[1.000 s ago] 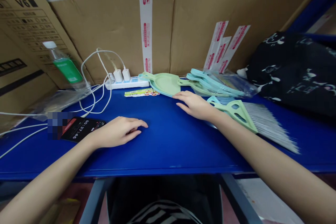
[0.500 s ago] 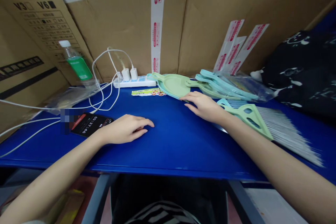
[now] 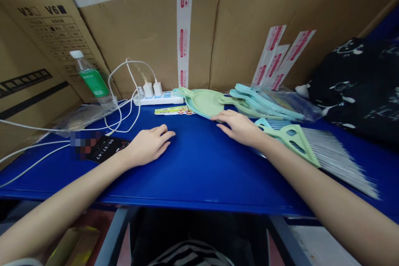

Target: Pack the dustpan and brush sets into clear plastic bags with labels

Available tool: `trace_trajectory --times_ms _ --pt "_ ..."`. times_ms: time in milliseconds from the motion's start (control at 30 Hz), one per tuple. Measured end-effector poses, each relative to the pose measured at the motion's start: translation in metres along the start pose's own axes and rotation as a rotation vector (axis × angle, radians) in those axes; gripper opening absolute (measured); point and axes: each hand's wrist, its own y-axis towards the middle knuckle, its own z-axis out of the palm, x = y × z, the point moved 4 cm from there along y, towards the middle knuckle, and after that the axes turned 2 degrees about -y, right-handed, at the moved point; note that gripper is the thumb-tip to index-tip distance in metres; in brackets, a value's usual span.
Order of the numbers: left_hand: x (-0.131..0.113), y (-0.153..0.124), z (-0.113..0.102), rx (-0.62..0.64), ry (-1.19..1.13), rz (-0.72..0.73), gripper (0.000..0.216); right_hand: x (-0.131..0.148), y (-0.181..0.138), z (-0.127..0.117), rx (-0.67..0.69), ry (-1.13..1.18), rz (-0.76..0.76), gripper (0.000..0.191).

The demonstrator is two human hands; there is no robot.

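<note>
Over the blue tabletop, my left hand [image 3: 149, 144] hangs beside the phone [image 3: 106, 149], fingers loosely bent and apart, with nothing in them. My right hand [image 3: 238, 126] reaches to the near rim of a round, light green dustpan-like piece [image 3: 207, 102]. Its fingertips touch or nearly touch that rim, thumb apart from the index finger. Under the green piece a light blue one [image 3: 190, 104] shows along the edge. To the right of them is a heap of light blue handled pieces [image 3: 258, 102]. A green brush [image 3: 299, 143] with grey bristles lies beyond my right forearm, which hides part of it.
A white power strip [image 3: 158, 99] with plugs and loose white cables stands at the back. A bottle with a green label [image 3: 93, 82] leans at the back left. Cardboard [image 3: 140, 37] walls the rear; a black patterned bag [image 3: 358, 87] sits at the right.
My left hand has drawn back a little to the left, and its fingers have bent and lifted. My right hand stays at the green piece's rim. The view has shifted slightly.
</note>
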Motion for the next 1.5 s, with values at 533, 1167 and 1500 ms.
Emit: trace_trajectory --times_ms 533,1167,1500 --pt "0.011 0.069 -0.003 -0.022 0.191 -0.041 0.055 0.005 0.003 -0.007 -0.007 0.012 0.058 0.036" --pt "0.013 0.087 0.000 0.040 0.202 -0.049 0.053 0.009 0.003 -0.010 0.012 -0.004 0.089 0.020" --pt "0.004 0.100 -0.013 0.028 0.162 -0.146 0.042 0.011 0.002 -0.019 -0.125 -0.053 0.087 0.017"
